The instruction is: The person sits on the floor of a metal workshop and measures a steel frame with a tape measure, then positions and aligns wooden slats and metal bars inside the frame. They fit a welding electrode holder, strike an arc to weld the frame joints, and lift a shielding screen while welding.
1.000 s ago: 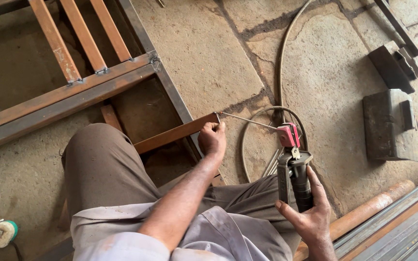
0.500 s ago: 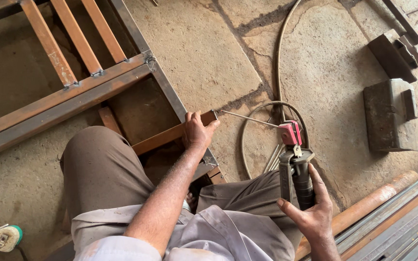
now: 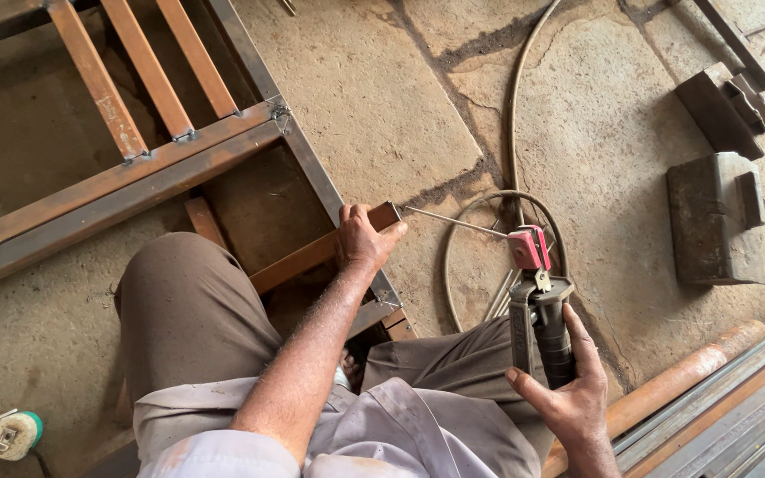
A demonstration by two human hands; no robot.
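hands: 2 — left hand (image 3: 363, 239), right hand (image 3: 568, 403) | electrode holder (image 3: 537, 310): 1 | welding rod (image 3: 453, 219): 1 | steel frame (image 3: 179, 168): 1 | metal blocks (image 3: 714, 217) at floor's right edge: 2 | tape measure (image 3: 11, 434) at bottom-left corner: 1 | cable (image 3: 515, 115): 1

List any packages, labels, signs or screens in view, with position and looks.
No packages, labels, signs or screens show.
Only a tape measure comes close: bottom left on the stone floor, rounded white case with a green edge; any markings are too small to make out.
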